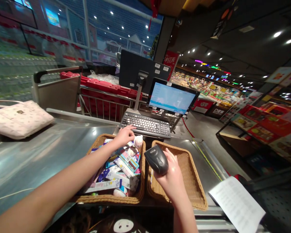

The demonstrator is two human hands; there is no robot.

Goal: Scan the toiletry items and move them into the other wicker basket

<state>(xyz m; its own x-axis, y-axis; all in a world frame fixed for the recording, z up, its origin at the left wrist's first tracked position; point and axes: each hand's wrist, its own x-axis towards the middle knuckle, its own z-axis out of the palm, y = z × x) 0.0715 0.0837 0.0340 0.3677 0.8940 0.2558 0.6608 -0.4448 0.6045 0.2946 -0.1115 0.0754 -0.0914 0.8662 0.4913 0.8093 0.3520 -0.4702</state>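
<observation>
My left hand reaches over the left wicker basket, its index finger stretched to the near edge of the black keyboard. It holds nothing; its other fingers are loosely bent. Just right of it is a small white round item. Flat packets and other small wrapped goods fill that basket in a jumble. My right hand grips a black handheld barcode scanner, raised above the right wicker basket. The scanner's handle is mostly hidden by the fingers.
A lit screen and the back of a dark monitor stand behind the keyboard. A pale handbag rests on the metal counter at left. A printed paper sheet lies at right. Beyond stands a shopping cart.
</observation>
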